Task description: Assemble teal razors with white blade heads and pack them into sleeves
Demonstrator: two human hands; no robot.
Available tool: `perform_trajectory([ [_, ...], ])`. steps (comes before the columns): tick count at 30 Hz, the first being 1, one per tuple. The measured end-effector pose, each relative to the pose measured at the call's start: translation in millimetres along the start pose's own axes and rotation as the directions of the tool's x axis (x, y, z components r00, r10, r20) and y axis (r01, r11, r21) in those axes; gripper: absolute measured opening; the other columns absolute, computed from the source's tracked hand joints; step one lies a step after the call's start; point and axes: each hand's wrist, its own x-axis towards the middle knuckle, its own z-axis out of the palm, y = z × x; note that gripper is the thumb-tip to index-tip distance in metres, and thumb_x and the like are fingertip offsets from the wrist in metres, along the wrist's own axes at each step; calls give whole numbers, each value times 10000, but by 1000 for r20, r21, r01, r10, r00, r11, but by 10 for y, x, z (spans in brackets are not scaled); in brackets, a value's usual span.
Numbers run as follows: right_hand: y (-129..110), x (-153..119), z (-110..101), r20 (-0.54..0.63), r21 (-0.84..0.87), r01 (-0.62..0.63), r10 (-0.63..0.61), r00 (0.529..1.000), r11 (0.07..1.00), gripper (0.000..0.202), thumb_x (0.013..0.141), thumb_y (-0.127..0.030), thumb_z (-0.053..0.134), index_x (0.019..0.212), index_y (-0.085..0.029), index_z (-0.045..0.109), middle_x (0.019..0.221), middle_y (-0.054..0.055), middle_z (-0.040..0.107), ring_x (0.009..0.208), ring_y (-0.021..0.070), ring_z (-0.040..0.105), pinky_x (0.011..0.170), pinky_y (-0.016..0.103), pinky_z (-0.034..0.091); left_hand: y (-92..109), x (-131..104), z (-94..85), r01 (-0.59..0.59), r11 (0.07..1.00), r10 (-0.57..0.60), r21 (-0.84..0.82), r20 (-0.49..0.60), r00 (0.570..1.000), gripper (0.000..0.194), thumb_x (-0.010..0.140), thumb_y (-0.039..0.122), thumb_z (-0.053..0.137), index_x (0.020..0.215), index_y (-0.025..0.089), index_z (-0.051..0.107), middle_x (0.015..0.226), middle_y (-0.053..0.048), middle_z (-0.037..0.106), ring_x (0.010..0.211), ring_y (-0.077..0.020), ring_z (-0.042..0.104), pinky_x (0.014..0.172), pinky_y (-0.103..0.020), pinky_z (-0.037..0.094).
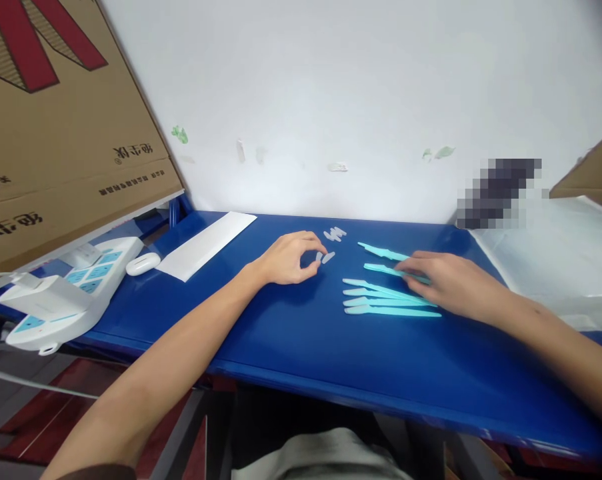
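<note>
My left hand (295, 258) hovers at the middle of the blue table (281, 333), thumb and fingertips close around a small translucent cap (319, 257). Another such cap (329, 257) lies just right of the fingertips, and several more (335, 234) are heaped farther back. On the right, my right hand (443, 283) has its fingers on the handle of a turquoise razor-like stick (381, 269). A similar stick (383, 253) lies behind it. Several others (385, 311) fan out in front, their pale heads pointing left.
A white paper strip (208, 245), a white oval case (143, 264) and a power strip (88, 293) with plugs are on the left. A cardboard box (71, 127) stands behind them. Plastic-wrapped material (555, 247) lies at the right, against the white wall (301, 113).
</note>
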Motion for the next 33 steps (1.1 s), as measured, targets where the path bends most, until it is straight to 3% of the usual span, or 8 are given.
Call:
perform_trajectory([
  [4, 17, 10, 12, 10, -6, 17, -16, 1000, 1000, 388, 984, -354, 449, 1133, -232, 787, 1118, 106, 768, 862, 266, 743, 665, 359, 547, 102, 62, 64, 194, 968, -197, 158, 1, 980, 327, 1001, 329, 495, 1086, 167, 765, 860, -72, 757, 823, -230, 697, 936, -435, 470],
  [7, 61, 17, 18, 17, 24, 41, -42, 999, 999, 408, 988, -347, 443, 1152, -209, 790, 1089, 119, 774, 855, 263, 743, 701, 370, 562, 153, 108, 116, 330, 911, -334, 247, -26, 942, 419, 1028, 457, 500, 946, 149, 773, 581, -34, 652, 644, -217, 652, 973, -489, 433],
  [10, 82, 11, 9, 45, 12, 64, -65, 997, 998, 423, 987, -339, 436, 1180, -194, 783, 1083, 124, 776, 862, 265, 746, 719, 371, 565, 197, 135, 137, 426, 866, -443, 262, 5, 897, 503, 1029, 523, 493, 836, 154, 775, 560, -68, 642, 651, -249, 672, 845, -413, 480],
  [13, 63, -2, -7, 78, -39, 78, -74, 994, 996, 429, 990, -318, 422, 1201, -196, 775, 1110, 120, 774, 860, 266, 748, 687, 361, 552, 229, 148, 134, 479, 836, -510, 267, 57, 858, 523, 1036, 543, 471, 894, 157, 795, 671, -115, 706, 741, -288, 712, 714, -356, 479],
  [21, 29, -4, -5, 65, -86, 112, -107, 992, 990, 399, 995, -270, 433, 1197, -196, 769, 1106, 110, 778, 841, 252, 749, 645, 334, 524, 250, 172, 174, 448, 839, -489, 310, 66, 870, 560, 1040, 595, 460, 955, 164, 807, 957, -134, 745, 903, -286, 719, 717, -324, 476],
  [26, 26, -1, 2, 59, -104, 120, -114, 992, 987, 375, 994, -264, 442, 1170, -202, 768, 1092, 103, 779, 839, 244, 751, 639, 323, 516, 309, 189, 213, 419, 842, -470, 341, 79, 879, 445, 1050, 506, 495, 1091, 191, 808, 1099, -118, 691, 981, -282, 693, 734, -326, 483],
  [33, 40, 12, 39, 58, -143, 92, -85, 995, 985, 360, 991, -255, 448, 1168, -194, 756, 1081, 102, 775, 813, 241, 743, 615, 316, 482, 164, 147, 226, 342, 914, -376, 218, 135, 917, 427, 1058, 472, 497, 1287, 218, 753, 1142, -106, 654, 1050, -263, 648, 873, -344, 504],
])
